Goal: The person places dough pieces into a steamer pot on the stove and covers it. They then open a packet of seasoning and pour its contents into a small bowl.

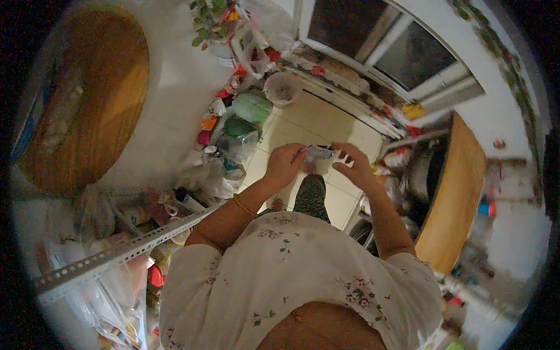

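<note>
Between both hands, in front of the body and above the tiled floor, is a small clear plastic packet (319,154); what it contains cannot be made out. My left hand (284,164) pinches its left end, with the fingers curled inward. At its right end, my right hand (353,165) grips the upper corner with thumb and fingers partly spread. The picture is slightly blurred around the fingertips. A yellow bracelet circles the left wrist.
Plastic bags (238,142) and mixed goods line the left side of the tiled floor (302,118). A round bin (282,89) stands near the window wall. A perforated metal shelf post (122,253) crosses the lower left. A wooden board (455,197) rises at the right.
</note>
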The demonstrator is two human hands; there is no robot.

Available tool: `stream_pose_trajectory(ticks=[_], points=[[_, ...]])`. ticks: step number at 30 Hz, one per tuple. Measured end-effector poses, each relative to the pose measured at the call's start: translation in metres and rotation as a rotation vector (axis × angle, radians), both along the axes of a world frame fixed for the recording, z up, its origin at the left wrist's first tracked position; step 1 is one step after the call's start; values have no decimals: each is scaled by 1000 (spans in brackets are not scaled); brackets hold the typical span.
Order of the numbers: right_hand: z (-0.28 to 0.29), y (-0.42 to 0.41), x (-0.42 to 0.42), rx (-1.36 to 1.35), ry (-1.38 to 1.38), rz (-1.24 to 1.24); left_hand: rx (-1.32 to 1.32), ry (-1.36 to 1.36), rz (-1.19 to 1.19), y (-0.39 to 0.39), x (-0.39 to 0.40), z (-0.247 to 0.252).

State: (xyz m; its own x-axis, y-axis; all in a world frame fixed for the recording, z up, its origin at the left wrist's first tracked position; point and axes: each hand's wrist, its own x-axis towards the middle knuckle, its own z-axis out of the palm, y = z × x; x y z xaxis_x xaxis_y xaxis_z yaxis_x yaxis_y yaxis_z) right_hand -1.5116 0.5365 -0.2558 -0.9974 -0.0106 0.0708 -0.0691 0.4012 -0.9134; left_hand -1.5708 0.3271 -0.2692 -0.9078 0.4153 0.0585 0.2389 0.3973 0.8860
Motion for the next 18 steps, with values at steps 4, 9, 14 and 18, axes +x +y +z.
stream_pose_trajectory(ticks=[4, 9, 14, 18], points=[[-96, 27, -94, -347, -384, 58, -142, -339, 51, 18, -69, -56], [-241, 64, -218, 201, -195, -12, -161, -476, 377, 14, -98, -98], [-353, 98, -343, 1293, 2, 271, -162, -686, 586, -4, -88, -127], [-351, 62, -447, 1150, -712, 203, -199, -846, 740, -10, -63, -131]])
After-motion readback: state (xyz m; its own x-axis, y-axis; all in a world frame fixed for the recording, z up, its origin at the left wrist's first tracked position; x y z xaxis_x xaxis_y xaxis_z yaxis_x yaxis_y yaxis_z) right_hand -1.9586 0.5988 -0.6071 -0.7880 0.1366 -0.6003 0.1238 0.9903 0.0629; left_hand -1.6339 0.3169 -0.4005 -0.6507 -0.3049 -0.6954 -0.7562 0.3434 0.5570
